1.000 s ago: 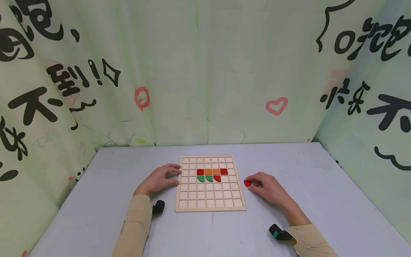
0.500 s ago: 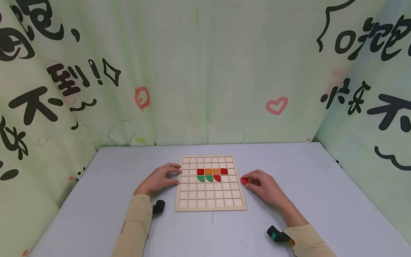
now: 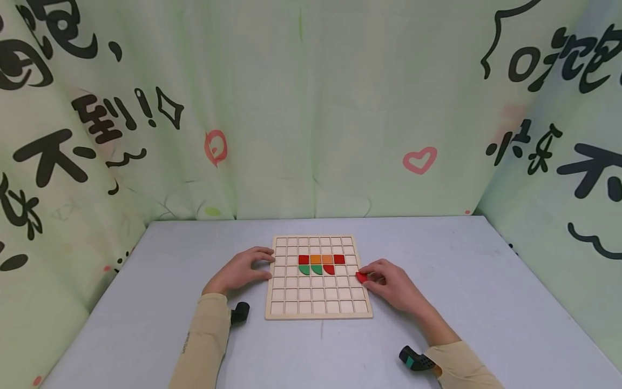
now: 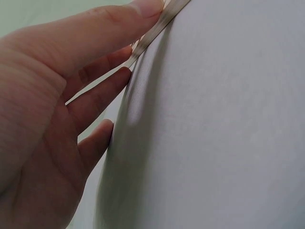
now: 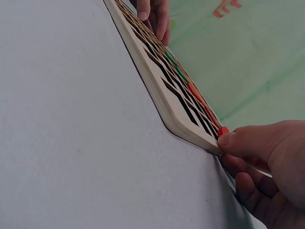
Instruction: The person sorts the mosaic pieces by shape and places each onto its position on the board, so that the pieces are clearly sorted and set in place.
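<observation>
A square wooden grid board (image 3: 318,317) lies on the table. One row of it holds red (image 3: 303,259), orange (image 3: 321,259) and red square tiles; below them sit two green quarter-round tiles (image 3: 310,269) and a red one (image 3: 329,269). My left hand (image 3: 241,273) touches the board's left edge with thumb and fingers spread, as the left wrist view also shows. Over the right edge, my right hand (image 3: 391,283) pinches a red rounded tile (image 3: 361,277) between thumb and fingers. In the right wrist view only a bit of that red tile (image 5: 222,131) shows past the thumb.
A white table (image 3: 184,243) surrounds the board. Behind it and at both sides hangs a pale green curtain (image 3: 316,119) with printed characters and hearts. A dark wrist camera (image 3: 240,313) sits at the left cuff, another (image 3: 415,359) at the right.
My right hand has moved left with the red rounded tile, from beside the board to over its right edge. The left hand has stayed in place.
</observation>
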A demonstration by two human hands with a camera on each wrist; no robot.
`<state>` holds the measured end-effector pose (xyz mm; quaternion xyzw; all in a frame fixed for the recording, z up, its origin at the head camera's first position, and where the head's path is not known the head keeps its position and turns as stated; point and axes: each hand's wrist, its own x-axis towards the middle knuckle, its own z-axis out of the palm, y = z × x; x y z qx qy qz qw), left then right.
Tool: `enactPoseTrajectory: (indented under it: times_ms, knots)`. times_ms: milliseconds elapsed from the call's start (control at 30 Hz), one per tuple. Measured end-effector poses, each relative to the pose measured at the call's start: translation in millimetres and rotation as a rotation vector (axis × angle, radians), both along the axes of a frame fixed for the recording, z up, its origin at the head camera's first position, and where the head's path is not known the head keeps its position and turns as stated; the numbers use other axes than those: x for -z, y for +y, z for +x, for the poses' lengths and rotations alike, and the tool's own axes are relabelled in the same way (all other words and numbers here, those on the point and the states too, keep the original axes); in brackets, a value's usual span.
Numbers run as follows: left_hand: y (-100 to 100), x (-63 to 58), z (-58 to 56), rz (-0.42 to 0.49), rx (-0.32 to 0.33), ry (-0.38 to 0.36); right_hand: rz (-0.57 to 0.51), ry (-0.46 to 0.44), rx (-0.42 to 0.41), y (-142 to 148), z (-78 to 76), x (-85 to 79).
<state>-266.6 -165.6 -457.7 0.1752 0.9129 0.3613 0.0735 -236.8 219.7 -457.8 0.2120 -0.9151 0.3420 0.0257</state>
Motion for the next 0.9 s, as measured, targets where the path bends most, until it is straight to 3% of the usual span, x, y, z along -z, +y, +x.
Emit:
enactPoseTrajectory:
  times_ms: [567, 900]
  knots:
    - [-2, 0.9, -1.0, 0.012, 0.023, 0.01, -0.01, -0.033, 0.062, -12, -4.9, -9.0]
    - [-2, 3.2, -2.1, 0.018, 0.035, 0.023, -0.042, -0.045, 0.046, -22, -9.8, -13.2]
